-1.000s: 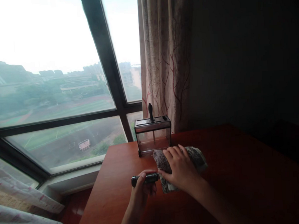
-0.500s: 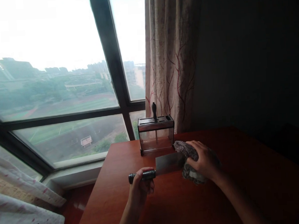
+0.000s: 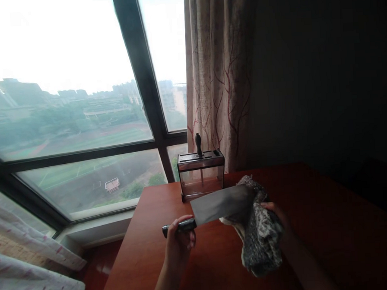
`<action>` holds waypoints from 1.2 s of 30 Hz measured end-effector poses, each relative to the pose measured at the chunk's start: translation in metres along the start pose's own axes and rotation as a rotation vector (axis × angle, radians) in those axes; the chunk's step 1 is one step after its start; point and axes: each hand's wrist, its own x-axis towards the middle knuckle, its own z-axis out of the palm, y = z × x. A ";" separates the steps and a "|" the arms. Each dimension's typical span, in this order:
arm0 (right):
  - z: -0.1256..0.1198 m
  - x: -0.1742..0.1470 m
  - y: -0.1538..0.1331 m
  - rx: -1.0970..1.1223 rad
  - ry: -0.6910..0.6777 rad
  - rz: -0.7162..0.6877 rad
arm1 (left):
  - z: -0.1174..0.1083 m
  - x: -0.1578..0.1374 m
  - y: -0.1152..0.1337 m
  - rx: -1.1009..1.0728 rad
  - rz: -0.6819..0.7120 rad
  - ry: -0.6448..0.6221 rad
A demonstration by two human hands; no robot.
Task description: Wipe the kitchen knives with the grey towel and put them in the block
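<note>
My left hand (image 3: 179,242) grips the dark handle of a cleaver (image 3: 220,203), whose broad grey blade points right and is held level above the red-brown table (image 3: 331,241). My right hand (image 3: 279,218) holds a grey speckled cloth (image 3: 259,236) at the blade's far end; the cloth hangs down and hides most of that hand. Behind them, near the table's far edge, stands a clear knife holder (image 3: 201,172) with a metal top and one dark handle sticking up from it.
A large window (image 3: 64,104) with a dark frame fills the left. A patterned curtain (image 3: 219,74) hangs behind the knife holder. A dark wall lies to the right. White patterned fabric (image 3: 28,279) lies at the lower left.
The cloth slid right along the blade, from covering it near the handle to its far end. The bare blade now shows, and the cloth hangs lifted off the table.
</note>
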 end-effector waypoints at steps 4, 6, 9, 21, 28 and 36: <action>0.000 -0.001 0.010 0.106 -0.044 0.121 | 0.002 0.000 0.001 0.034 0.013 0.009; 0.000 0.001 0.011 0.056 -0.023 0.040 | 0.003 -0.001 0.000 0.063 0.018 0.013; 0.000 0.005 0.005 -0.034 0.062 -0.066 | 0.004 -0.004 -0.002 0.109 0.017 0.016; 0.001 -0.001 0.010 0.111 0.001 0.077 | 0.005 -0.003 -0.003 0.060 0.027 0.013; -0.003 0.002 0.020 0.130 -0.046 0.212 | 0.005 -0.001 0.000 0.020 0.047 0.003; 0.001 0.001 0.015 0.054 -0.160 0.084 | 0.002 0.002 0.001 -0.016 0.069 0.020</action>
